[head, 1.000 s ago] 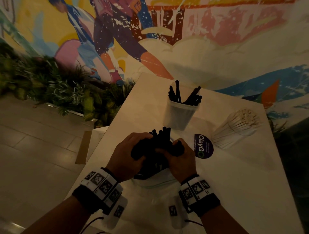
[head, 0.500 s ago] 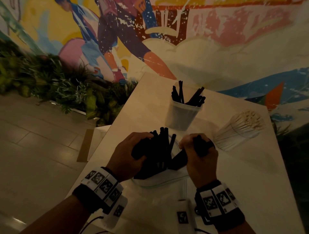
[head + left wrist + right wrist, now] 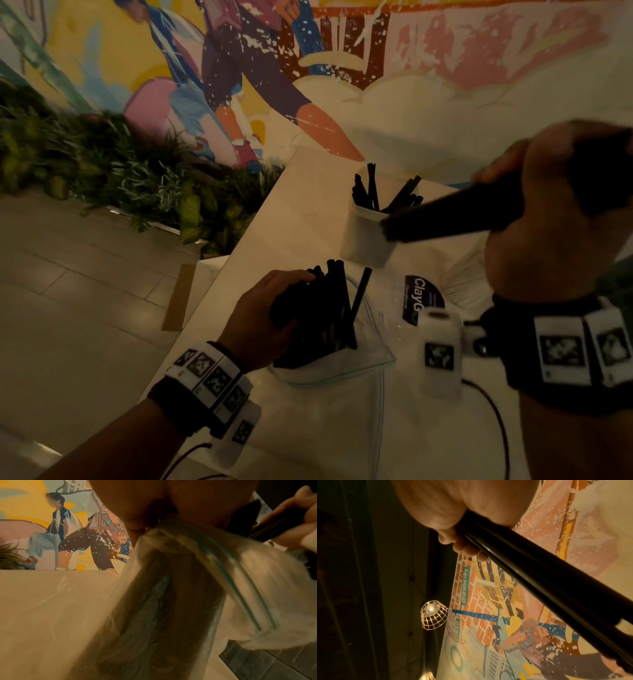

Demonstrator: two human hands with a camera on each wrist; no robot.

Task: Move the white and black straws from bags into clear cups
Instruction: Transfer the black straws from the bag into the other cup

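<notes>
My right hand (image 3: 548, 192) is raised at the right and grips a bunch of black straws (image 3: 455, 216), held nearly level with the free ends pointing left over the clear cup (image 3: 366, 236). That cup stands at the table's far side with several black straws in it. The right wrist view shows the gripped black straws (image 3: 539, 577) running from my fingers (image 3: 464, 547) down to the right. My left hand (image 3: 274, 318) holds the clear zip bag (image 3: 363, 359) round the black straws (image 3: 325, 308) that stand in it. The left wrist view shows the bag (image 3: 171, 588) blurred and close.
The table (image 3: 301, 212) ends at the left over a tiled floor, with plants (image 3: 120, 178) beyond it and a painted wall behind. A dark round sticker (image 3: 421, 298) lies right of the bag. A wire cage lamp (image 3: 433, 614) hangs overhead.
My right hand pulled a bunch of black straws out of the bag, then lifted it up and right toward the cup. The left hand stayed on the bag.
</notes>
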